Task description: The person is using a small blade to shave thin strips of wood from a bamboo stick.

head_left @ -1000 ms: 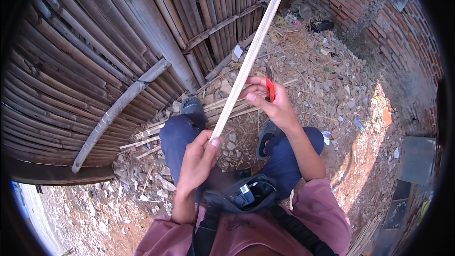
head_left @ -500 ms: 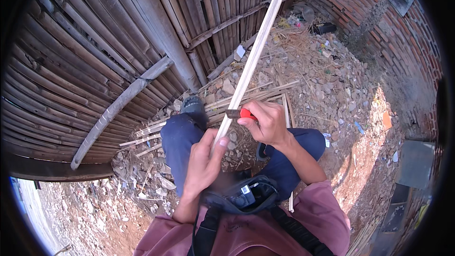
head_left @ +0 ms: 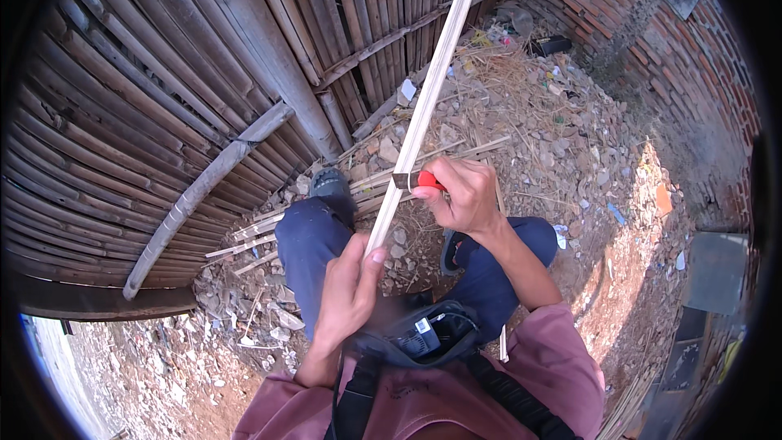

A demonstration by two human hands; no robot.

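Note:
A long pale strip of split bamboo (head_left: pixel 432 85) slants from my lap up past the top edge of the view. My left hand (head_left: pixel 350 285) grips its lower end, thumb along one side. In my right hand (head_left: pixel 464 198) is a knife (head_left: pixel 429 182) with a red handle, most of which my fingers cover. Its short dark blade lies across the strip, a little above my left hand, and touches it. Whether the blade has cut in, I cannot tell.
Several pale bamboo strips (head_left: pixel 257 240) lie on the rubble between and beside my legs. A bamboo-slat wall (head_left: pixel 155 106) stands at left, a brick wall (head_left: pixel 692 73) at right. An open dark pouch (head_left: pixel 432 334) sits at my waist. Stony ground (head_left: pixel 562 163) spreads ahead.
The knife has moved slightly up the strip, away from my left hand, and the blade now lies flatter across it. The strip's far end has swung a little left. Both grips hold.

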